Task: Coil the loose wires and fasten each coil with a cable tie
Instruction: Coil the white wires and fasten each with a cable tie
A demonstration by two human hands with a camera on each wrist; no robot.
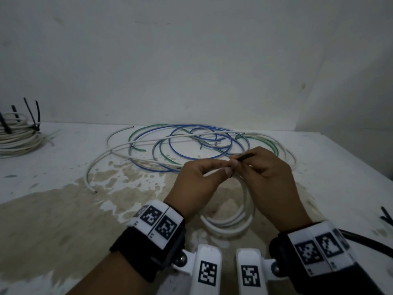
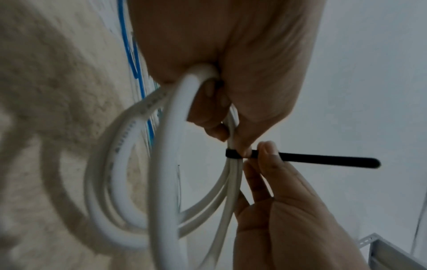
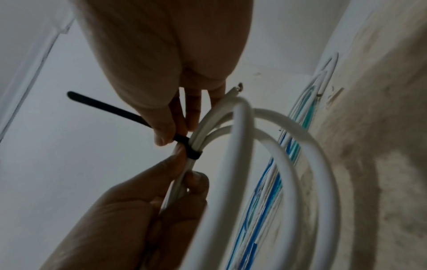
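A: The left hand (image 2: pixel 242 54) pinches the white wire coil (image 1: pixel 229 220) just beside the black cable tie (image 2: pixel 233 153); the right hand (image 3: pixel 138 54) pinches the tie's tail at about three o'clock of the band.

B: And the risk?

A: I'd say a sideways pull could slide the band along the strands, or one loop could slip free.

B: What's unclear?

A: The tie's head sits behind fingertips. Loose blue and green wires (image 1: pixel 191 141) lie at twelve o'clock; tied coils (image 1: pixel 19 135) at ten, cut off.
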